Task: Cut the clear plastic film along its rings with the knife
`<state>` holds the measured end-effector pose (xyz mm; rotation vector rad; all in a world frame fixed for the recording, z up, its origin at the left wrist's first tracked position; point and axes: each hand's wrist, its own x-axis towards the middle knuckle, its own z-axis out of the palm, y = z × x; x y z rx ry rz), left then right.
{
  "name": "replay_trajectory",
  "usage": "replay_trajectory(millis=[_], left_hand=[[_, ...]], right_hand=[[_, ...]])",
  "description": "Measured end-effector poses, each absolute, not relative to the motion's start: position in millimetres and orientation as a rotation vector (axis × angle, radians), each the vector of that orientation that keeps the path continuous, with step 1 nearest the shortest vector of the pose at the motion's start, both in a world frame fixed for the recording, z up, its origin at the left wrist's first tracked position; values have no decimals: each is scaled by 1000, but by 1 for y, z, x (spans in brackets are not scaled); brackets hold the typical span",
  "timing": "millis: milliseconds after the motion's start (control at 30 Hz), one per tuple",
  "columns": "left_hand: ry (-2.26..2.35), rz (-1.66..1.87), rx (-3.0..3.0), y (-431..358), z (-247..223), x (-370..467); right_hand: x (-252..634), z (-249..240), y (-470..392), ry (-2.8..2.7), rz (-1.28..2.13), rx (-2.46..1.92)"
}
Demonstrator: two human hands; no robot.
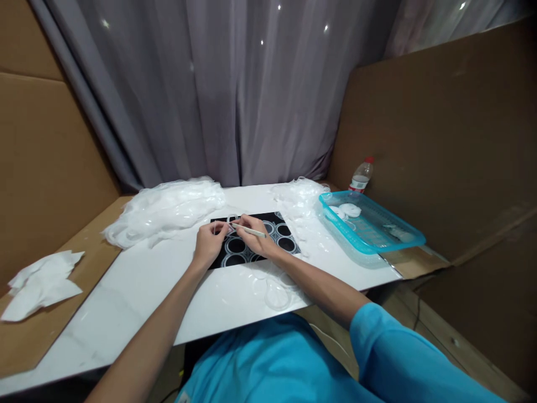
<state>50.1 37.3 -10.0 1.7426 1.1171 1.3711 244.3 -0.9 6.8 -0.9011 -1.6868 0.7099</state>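
Observation:
Over a black sheet with pale ring patterns [221, 258], my two hands meet fingertip to fingertip. My left hand [208, 242] is closed in a pinch on a thin translucent white loop [232, 217], part of which rises between the hands. My right hand [254, 237] grips a slim pale stick-like tool [253, 231], its tip directed at the left fingertips. Whether the tip touches the loop is too small to tell. Several clear, loop-shaped pieces [277, 294] lie on the white table just in front of the sheet.
A large heap of translucent white material [168, 207] lies back left, a smaller pile [300, 196] back right. A blue basket [369, 246] at the right holds white coils [350, 210]; a bottle [361, 176] stands behind. Crumpled tissue [46, 285] rests left. Cardboard walls [440, 140] flank the table [138, 296].

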Motion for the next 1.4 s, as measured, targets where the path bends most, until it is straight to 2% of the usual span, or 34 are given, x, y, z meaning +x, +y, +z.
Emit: replay_trajectory(millis=[833, 967, 1200, 1400], left_hand=[[1113, 1323, 1818, 34, -8, 51], [1104, 1304, 1840, 32, -7, 52], [1098, 1311, 1804, 36, -11, 52], [1055, 1283, 1745, 38, -15, 53]], right_hand=[[245, 8, -2, -1671, 761, -878], [245, 6, 2, -1594, 866, -846], [242, 5, 13, -1218, 1244, -823], [242, 7, 12, -1189, 1267, -820]])
